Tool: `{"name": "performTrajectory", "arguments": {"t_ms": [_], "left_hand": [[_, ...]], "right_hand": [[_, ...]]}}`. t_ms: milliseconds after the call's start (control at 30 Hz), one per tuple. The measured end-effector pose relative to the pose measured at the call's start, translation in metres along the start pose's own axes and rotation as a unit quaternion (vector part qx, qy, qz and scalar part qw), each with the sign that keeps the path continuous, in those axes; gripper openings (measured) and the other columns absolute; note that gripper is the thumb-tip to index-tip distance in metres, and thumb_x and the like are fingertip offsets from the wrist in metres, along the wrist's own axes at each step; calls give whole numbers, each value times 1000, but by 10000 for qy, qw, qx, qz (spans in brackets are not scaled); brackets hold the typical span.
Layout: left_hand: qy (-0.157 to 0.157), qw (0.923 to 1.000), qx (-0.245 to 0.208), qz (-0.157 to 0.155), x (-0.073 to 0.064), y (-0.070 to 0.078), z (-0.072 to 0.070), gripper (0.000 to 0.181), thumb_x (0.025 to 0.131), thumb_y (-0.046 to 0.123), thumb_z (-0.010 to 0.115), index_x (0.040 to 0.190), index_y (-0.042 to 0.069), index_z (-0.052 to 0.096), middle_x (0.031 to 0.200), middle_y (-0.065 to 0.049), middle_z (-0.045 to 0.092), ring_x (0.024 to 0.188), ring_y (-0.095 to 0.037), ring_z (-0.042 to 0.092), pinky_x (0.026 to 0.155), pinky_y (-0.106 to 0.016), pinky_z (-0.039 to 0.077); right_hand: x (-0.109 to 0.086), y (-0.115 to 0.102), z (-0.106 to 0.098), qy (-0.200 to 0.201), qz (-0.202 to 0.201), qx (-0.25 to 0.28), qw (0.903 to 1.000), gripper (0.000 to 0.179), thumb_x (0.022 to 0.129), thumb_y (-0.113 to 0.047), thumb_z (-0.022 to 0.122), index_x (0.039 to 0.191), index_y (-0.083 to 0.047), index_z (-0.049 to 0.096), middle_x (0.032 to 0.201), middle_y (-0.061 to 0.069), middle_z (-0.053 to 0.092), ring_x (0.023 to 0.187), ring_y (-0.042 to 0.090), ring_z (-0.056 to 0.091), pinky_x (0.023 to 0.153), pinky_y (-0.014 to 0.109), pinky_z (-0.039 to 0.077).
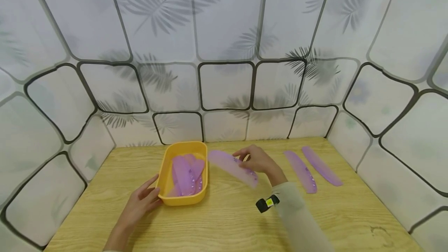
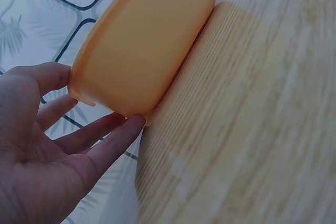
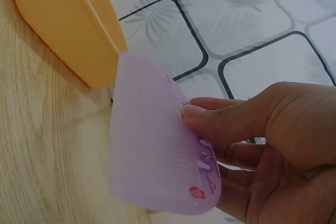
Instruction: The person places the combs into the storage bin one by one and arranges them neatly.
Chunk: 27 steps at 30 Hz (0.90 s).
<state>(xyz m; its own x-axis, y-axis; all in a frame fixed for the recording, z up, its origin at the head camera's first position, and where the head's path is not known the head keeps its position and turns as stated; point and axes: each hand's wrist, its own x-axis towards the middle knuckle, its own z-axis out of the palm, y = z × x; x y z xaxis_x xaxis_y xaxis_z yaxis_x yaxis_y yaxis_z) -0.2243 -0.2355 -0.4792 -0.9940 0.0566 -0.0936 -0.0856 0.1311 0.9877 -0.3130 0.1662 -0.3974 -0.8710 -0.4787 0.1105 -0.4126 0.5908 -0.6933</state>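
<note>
My right hand (image 1: 257, 160) pinches a translucent purple comb (image 1: 229, 166) between thumb and fingers, just right of a yellow plastic basket (image 1: 183, 201). The right wrist view shows the same comb (image 3: 149, 135) tilted above the table, with printed lettering and a red flower near its rounded end. Several purple combs (image 1: 183, 172) lie piled in the basket. On the basket's left near corner rest the fingertips of my left hand (image 1: 141, 201), from outside. In the left wrist view these spread fingers touch the basket's outer wall (image 2: 142, 45) and rim.
Two more purple combs, one nearer (image 1: 301, 172) and one farther right (image 1: 322, 166), lie side by side on the wood-grain table (image 1: 224, 221). Patterned walls (image 1: 225, 88) enclose the table at the back and both sides. A black strap device (image 1: 267, 203) sits at the right wrist.
</note>
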Motion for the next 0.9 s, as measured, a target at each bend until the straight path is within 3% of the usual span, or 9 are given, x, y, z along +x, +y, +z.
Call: {"name": "performTrajectory", "arguments": {"t_ms": [333,900], "left_hand": [[6,10000,-18,-23,1,0,0,61,109,27,55,164,15,31,147,-31,52,110,-10,69,96,-29,62],[-63,10000,-37,66,0,0,0,62,109,25,55,164,13,30,147,-34,51,110,-11,69,97,-30,62]], "right_hand": [[6,-10,4,-11,-108,-188,9998,33,91,3,69,125,2,73,100,18,75,76,12,67,66,21,57],[19,-20,13,-71,-253,-227,9994,34,89,2,70,123,0,75,101,18,76,72,11,61,57,20,50]]}}
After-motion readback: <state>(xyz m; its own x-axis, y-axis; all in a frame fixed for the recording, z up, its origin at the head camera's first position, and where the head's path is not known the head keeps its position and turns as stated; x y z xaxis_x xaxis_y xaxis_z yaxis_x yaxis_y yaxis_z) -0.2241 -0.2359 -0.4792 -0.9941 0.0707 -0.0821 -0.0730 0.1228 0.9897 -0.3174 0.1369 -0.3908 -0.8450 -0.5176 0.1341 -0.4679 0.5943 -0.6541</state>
